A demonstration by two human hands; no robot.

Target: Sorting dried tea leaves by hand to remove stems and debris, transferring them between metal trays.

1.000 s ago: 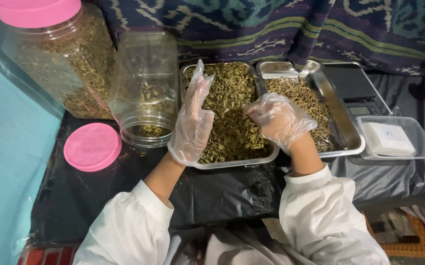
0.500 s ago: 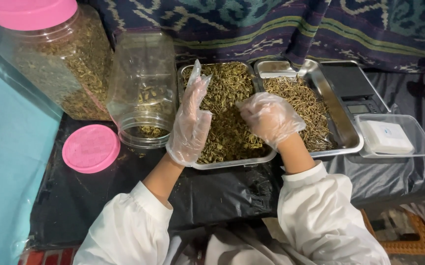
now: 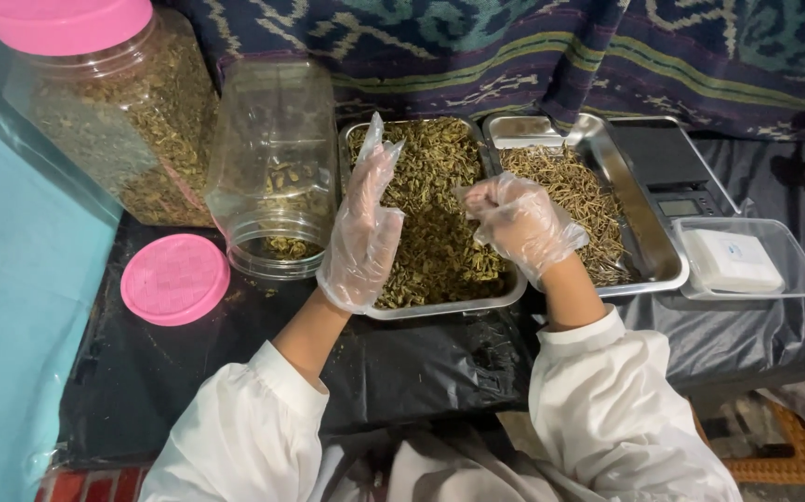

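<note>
The left steel tray (image 3: 505, 296) full of green dried herbs (image 3: 430, 214) sits in the middle of the black-covered surface (image 3: 235, 363), and both gloved hands work over it. The left hand (image 3: 362, 228) stands upright above the tray's left edge, palm facing right, its fingers (image 3: 376, 153) straight and spread wide with nothing held; loose glove plastic sticks up past the tips. The right hand (image 3: 518, 223) hovers over the tray's right edge, curled into a loose fist; whether it pinches any herbs inside the glove cannot be told. Both arms wear white sleeves (image 3: 598, 409).

Just right of that tray, touching it, lies a second steel tray (image 3: 649, 251) holding paler, stringier dried herbs (image 3: 570, 200). Further right of it sits a dark digital scale (image 3: 677, 177), and beside that a clear plastic container (image 3: 793, 279) with a white block (image 3: 730, 260) inside.

Just left of the herb tray stands an open clear plastic jar (image 3: 272, 167), tilted, with a small amount of herbs at its bottom. Its neighbour further left is a larger jar (image 3: 114, 121), nearly full of herbs and closed with a pink lid (image 3: 67, 19). In front of these 2 jars, a loose pink lid (image 3: 175, 279) lies flat on the surface. Behind the trays hangs a dark patterned cloth (image 3: 532, 46).
</note>
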